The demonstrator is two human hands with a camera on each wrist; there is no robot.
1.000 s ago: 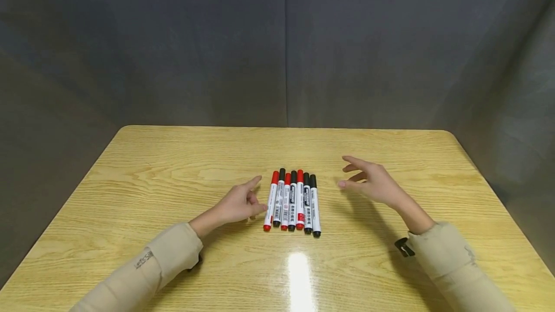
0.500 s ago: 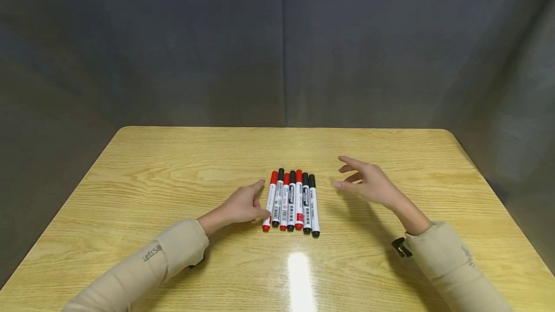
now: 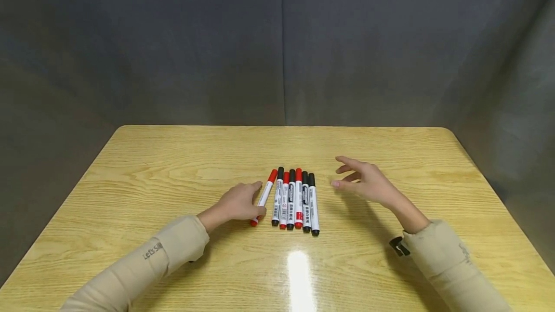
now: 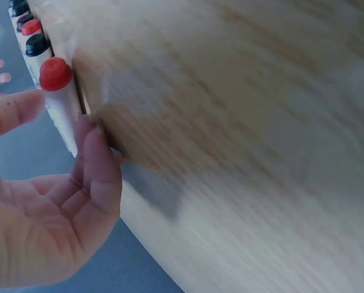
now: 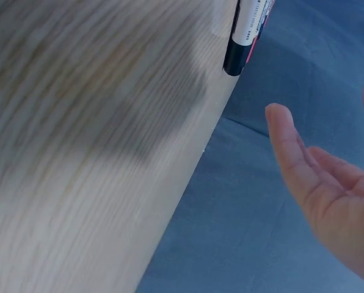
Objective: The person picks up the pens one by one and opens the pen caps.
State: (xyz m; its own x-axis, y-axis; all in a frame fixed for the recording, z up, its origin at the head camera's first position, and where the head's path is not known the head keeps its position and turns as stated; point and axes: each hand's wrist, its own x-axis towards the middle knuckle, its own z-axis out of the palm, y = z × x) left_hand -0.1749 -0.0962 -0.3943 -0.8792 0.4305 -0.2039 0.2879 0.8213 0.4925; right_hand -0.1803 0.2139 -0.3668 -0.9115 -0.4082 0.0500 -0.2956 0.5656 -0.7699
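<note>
My left hand (image 3: pixel 238 201) pinches a white marker with a red cap (image 3: pixel 267 191) between thumb and fingers, near its lower half. The marker slants away from the row, its red end toward my wrist. In the left wrist view the same red-tipped marker (image 4: pixel 61 110) stands out in front of the fingers. To its right lie several more whiteboard markers side by side, some black-capped and some red-capped, the outermost a black-capped marker (image 3: pixel 314 206). Right of the row, my right hand (image 3: pixel 368 183) hovers with loosely bent fingers, holding nothing. One black-capped marker (image 5: pixel 244 36) shows ahead of it in the right wrist view.
The wooden table (image 3: pixel 173 153) has rounded far corners and a glare spot near its front. A dark grey curtain (image 3: pixel 277 47) hangs behind it and at both sides. Both forearms wear beige sleeves (image 3: pixel 143 259).
My left hand has reached the leftmost red marker, taken hold of it and swung its near end left, apart from the row. The right hand has shifted slightly left.
</note>
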